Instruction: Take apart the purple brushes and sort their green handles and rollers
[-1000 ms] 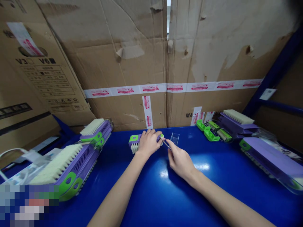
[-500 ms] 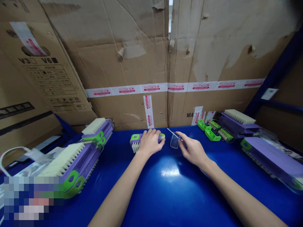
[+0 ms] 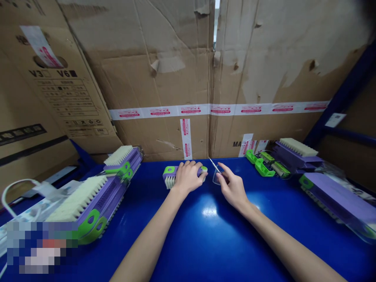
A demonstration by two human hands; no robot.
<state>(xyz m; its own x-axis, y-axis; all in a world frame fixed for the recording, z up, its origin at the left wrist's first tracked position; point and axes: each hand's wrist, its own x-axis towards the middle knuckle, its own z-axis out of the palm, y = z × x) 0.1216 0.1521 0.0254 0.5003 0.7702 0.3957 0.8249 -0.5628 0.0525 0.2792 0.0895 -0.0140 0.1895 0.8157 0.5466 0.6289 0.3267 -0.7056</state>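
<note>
My left hand (image 3: 188,176) is closed over a small purple and green brush (image 3: 170,171) standing bristles down on the blue tabletop, its fingers wrapped across the top. To its right, my right hand (image 3: 232,184) pinches a slim, pointed metal tool (image 3: 214,164) whose tip points up and to the left. A small clear plastic piece (image 3: 216,179) shows just behind and below those fingers; my hand partly covers it, and whether it is held too I cannot tell.
Purple brushes with cream bristles (image 3: 79,199) are lined up at the left, near a white cable (image 3: 14,184). On the right lie green parts (image 3: 264,167), a purple brush body (image 3: 337,196) and another brush (image 3: 298,148). Cardboard (image 3: 158,133) walls the back.
My right hand has moved slightly left with the metal tool and now covers more of the clear plastic piece. My left hand stays on the brush. The view has shifted slightly.
</note>
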